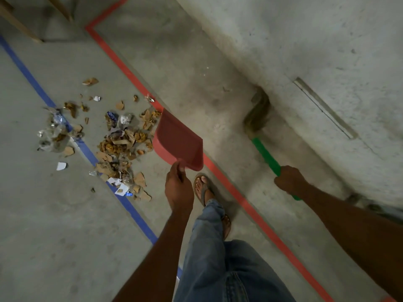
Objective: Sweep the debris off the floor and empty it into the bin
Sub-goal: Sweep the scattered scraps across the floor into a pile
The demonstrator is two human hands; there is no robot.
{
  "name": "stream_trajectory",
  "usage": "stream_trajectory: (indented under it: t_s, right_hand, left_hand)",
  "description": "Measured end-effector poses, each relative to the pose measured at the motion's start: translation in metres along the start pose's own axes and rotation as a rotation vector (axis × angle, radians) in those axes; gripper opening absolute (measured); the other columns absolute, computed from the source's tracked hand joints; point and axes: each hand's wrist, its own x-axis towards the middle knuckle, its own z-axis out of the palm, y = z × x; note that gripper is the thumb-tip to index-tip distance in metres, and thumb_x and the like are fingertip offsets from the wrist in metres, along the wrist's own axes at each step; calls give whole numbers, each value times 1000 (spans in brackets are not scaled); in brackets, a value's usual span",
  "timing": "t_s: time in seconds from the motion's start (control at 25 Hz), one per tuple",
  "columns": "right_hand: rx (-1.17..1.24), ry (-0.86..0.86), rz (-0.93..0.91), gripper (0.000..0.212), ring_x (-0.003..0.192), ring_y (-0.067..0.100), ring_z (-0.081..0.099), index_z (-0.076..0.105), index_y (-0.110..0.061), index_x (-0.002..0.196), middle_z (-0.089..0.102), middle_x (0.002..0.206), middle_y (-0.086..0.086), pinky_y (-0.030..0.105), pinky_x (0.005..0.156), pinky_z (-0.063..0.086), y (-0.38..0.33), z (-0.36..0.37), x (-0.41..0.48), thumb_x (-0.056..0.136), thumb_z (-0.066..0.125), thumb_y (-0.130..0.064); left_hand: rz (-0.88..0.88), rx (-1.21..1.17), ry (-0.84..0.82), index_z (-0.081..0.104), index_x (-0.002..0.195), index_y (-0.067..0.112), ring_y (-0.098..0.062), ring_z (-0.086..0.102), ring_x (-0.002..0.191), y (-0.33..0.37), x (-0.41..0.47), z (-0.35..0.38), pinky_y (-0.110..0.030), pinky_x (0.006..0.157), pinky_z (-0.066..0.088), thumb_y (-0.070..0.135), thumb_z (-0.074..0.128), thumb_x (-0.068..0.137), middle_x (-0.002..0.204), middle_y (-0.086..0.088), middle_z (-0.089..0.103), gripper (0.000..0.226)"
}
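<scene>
Head view: we see a bare grey concrete floor (pixel 65 225) crossed by a blue tape line (pixel 28 73) and a red tape line (pixel 122 59), which runs nearer the floor's edge along the pale rough wall (pixel 305 40).

The left hand (pixel 177 190) has its fingers curled round the short handle of a flat red plastic dustpan (pixel 178 140), with the thumb laid on top. The pan's open mouth points away from us, over the red line. We cannot tell whether the pan touches the floor.

Just beside its left edge lies the debris, a loose heap of brown cardboard scraps, torn paper and crumpled clear wrappers (pixel 122 140). It is strewn between the two lines and across the blue one.

The right hand (pixel 289 180) is wrapped tightly round the green handle of a straw-bristled broom (pixel 267 156). The bristle head is blurred, close to the floor's edge at the foot of the wall, well apart from the heap.

Between the two hands a foot in a grey flip-flop sandal (pixel 202 188) stands between the two tape lines, with a blue denim trouser leg (pixel 218 258) above it.

Light wooden furniture legs (pixel 19 25) stand at the floor's far left corner.
</scene>
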Motion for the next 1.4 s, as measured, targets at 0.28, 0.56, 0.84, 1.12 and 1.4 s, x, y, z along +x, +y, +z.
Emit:
stream_trajectory:
  t_s: [0.28,0.56,0.84,1.12,1.4]
  right_hand:
    - [-6,21,-226,53,91,30,69,54,-24,137,72,105,9,39,79,58,-41,-21,-34,85,63,-25]
    - [97,108,29,32,62,28,62,62,4,111,66,83,15,30,52,49,-121,-102,62,84,65,-13]
    - [-129,-152,-351,25,75,27,66,66,-14,104,70,91,12,29,60,51,-206,-107,82,80,58,-11]
    - [-51,54,-285,43,86,33,66,62,-12,127,70,104,15,36,73,54,-228,-181,165,85,61,-13]
    - [-256,-143,-366,37,91,31,69,68,-7,115,72,103,16,31,69,53,-329,-165,206,80,62,-16]
  left_hand:
    - [-129,16,6,58,139,17,-35,63,112,35,51,-4,-38,85,45,14,44,106,125,-13,67,36]
    - [-152,-62,104,58,139,27,-23,62,113,49,91,-13,-32,87,46,19,46,107,128,-1,65,35]
    - [-333,-57,230,55,141,28,-32,65,103,62,129,0,-48,87,54,17,46,104,118,-7,68,39]
    - [-356,-111,276,58,140,23,-29,63,113,123,172,36,-44,92,52,22,44,108,128,-5,67,35]
    - [-429,-150,326,58,140,20,-27,64,107,138,198,57,-35,85,47,28,43,109,119,-6,68,35]
